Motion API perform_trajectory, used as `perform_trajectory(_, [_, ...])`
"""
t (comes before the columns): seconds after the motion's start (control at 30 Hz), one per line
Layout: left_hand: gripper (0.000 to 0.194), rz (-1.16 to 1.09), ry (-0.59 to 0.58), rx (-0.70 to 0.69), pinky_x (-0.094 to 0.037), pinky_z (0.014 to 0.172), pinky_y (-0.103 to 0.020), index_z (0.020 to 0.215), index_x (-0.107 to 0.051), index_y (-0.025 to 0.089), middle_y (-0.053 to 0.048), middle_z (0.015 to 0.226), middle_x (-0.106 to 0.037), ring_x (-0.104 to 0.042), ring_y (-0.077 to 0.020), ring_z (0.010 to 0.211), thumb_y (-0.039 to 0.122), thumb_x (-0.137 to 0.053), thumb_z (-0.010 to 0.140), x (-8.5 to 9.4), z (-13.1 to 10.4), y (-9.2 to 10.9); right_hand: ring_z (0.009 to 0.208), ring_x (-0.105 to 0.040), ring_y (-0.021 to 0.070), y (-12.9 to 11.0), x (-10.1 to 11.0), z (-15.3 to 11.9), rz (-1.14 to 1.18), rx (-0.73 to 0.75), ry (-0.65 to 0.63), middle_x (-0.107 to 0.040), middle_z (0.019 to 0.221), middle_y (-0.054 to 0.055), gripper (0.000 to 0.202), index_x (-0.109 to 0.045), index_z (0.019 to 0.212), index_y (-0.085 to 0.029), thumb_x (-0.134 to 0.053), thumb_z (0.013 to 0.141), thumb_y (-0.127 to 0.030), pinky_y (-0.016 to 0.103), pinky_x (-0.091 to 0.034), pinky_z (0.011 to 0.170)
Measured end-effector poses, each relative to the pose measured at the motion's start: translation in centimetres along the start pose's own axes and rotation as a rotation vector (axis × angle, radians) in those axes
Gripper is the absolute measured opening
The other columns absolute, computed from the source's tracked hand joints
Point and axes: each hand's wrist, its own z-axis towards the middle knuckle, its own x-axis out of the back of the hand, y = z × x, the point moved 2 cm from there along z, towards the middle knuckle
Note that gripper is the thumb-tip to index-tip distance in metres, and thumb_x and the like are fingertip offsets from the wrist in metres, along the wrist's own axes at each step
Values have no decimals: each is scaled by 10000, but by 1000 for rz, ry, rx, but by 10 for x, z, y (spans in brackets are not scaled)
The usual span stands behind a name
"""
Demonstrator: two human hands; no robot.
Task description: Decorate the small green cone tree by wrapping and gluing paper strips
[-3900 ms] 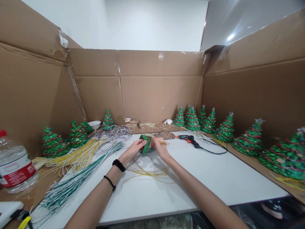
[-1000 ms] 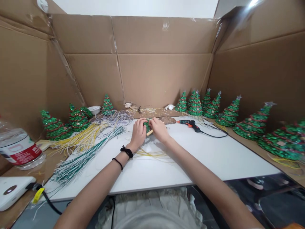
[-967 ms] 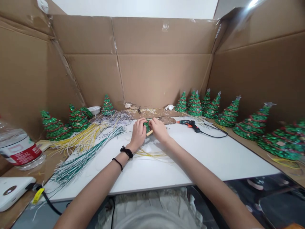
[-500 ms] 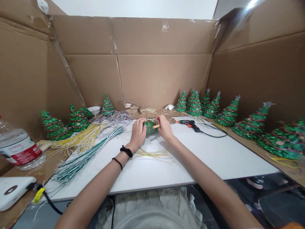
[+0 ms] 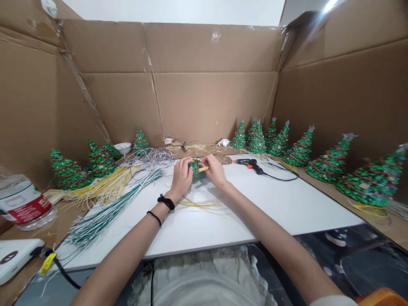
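A small green sequinned tree [image 5: 196, 168] with red trim lies on its side on the white board [image 5: 274, 208], held between both hands. My left hand [image 5: 180, 179] wraps its left end. My right hand [image 5: 216, 171] grips the right end, with a short wooden stick [image 5: 203, 168] poking out between the fingers. Loose yellow strips [image 5: 199, 204] lie just in front of the hands.
Finished green trees line the right cardboard wall [image 5: 330, 163] and the left side [image 5: 68, 172]. An orange and black glue gun [image 5: 250, 163] lies right of my hands. Bundles of yellow [image 5: 105, 187] and green strips [image 5: 105, 216], a water bottle [image 5: 24, 204] and a white device [image 5: 14, 259] sit left.
The view has tilted down since the earliest frame. Both hands keep turning the small tree on the board; the right hand shifted slightly along the stick.
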Motion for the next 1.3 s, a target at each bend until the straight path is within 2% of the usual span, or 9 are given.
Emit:
perform_trajectory(0.17, [219,66,10,-70,-359,956,-413,1039,-518,196,-93,1137,-549,-460,-237,1085,157,-394,863,3,1,2,789,-539,189,-1,0,0,32,-3,21,-584,874,61,154,-524,846,-203,-375,880,-228,280,-391,687])
perform_trajectory(0.4, [243,172,-212,-368,-351,932,-421,985,-596,237,-65,1113,-598,-457,-254,1104,144,-424,839,16,6,4,702,-543,181,-5,6,2,15,-43,-15,-610,752,32,198,-519,783,-214,-337,859,-226,260,-354,620])
perform_trajectory(0.53, [237,157,-97,-264,-368,897,-420,918,-608,230,-67,1015,-624,-491,-244,1020,123,-411,841,26,12,-11,608,-515,170,-9,9,3,-5,-37,-69,-591,667,13,181,-500,711,-222,-349,805,-190,249,-302,561])
perform_trajectory(0.63, [227,63,-39,-174,-402,850,-385,896,-584,212,-61,929,-619,-524,-216,934,146,-368,877,26,12,-22,571,-483,152,-13,8,2,35,13,-137,-558,620,-4,164,-476,653,-220,-368,769,-177,241,-299,553])
perform_trajectory(0.77, [224,-63,36,-49,-435,784,-335,945,-544,204,-44,871,-600,-541,-186,854,203,-321,920,19,8,-23,576,-454,129,-18,3,0,292,42,-187,-496,615,-25,172,-456,670,-213,-366,813,-242,229,-343,576])
perform_trajectory(0.87, [198,-73,53,-78,-429,791,-338,962,-537,210,-45,879,-599,-532,-188,856,226,-344,918,17,6,-12,587,-434,120,-22,-1,-1,529,4,-196,-456,650,-34,169,-458,744,-213,-384,844,-328,227,-369,575])
perform_trajectory(1.0, [176,-77,59,-123,-418,802,-347,966,-527,211,-46,896,-599,-521,-195,876,237,-362,911,18,5,1,597,-411,118,-29,-3,-1,679,-34,-178,-435,678,-34,194,-449,797,-216,-432,839,-404,229,-366,565])
perform_trajectory(1.2, [159,-71,60,-115,-413,793,-340,924,-539,215,-37,880,-607,-522,-190,866,260,-387,914,17,5,0,579,-411,120,-28,-5,-1,688,-51,-175,-425,651,-40,229,-428,803,-223,-444,830,-449,232,-369,554])
perform_trajectory(1.3, [168,-69,59,-91,-418,764,-330,857,-549,216,-31,827,-606,-527,-186,826,287,-405,908,17,8,-3,571,-432,120,-26,-2,-1,574,-16,-190,-471,638,-29,243,-458,751,-210,-405,861,-420,231,-359,554])
